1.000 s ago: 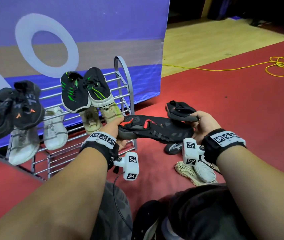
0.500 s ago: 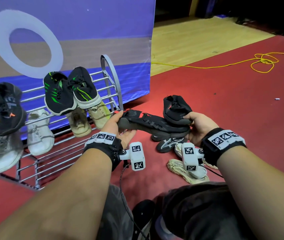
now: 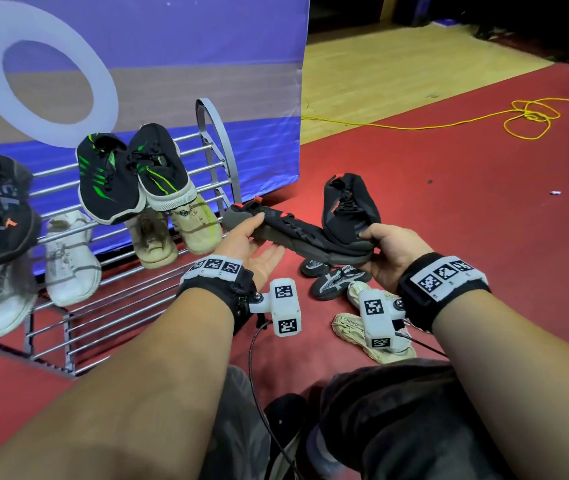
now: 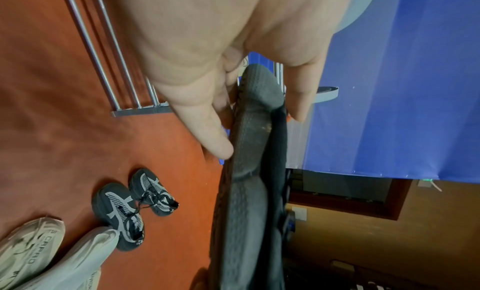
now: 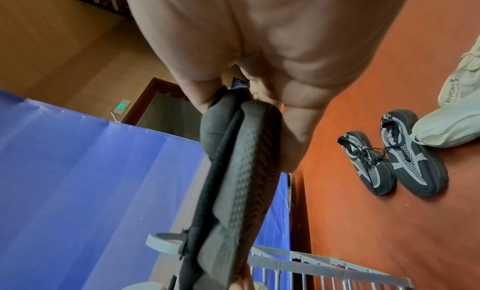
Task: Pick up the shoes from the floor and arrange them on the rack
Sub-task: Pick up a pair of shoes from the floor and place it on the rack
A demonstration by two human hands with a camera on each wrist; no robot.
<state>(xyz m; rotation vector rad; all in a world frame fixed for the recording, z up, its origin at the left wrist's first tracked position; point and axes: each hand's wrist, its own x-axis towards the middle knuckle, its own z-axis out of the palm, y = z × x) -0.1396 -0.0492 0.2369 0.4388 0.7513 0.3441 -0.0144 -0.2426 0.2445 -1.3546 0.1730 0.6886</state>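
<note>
Both black shoes (image 3: 310, 233) have swung nearer the rack (image 3: 213, 157). I grip their heels in my right hand (image 3: 385, 251); my left hand (image 3: 251, 244) pinches one toe.

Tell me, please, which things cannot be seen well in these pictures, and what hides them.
- Right hand fingers: hidden under the two black shoes with red accents in head view; palm blocks them in right wrist view.
- Beige mesh shoes on the red carpet: partly covered by the white wrist camera in head view, cut by the edge in both wrist views.
- Grey metal shoe rack: left end cut off in head view.
- Held sole: blurred in right wrist view.
</note>
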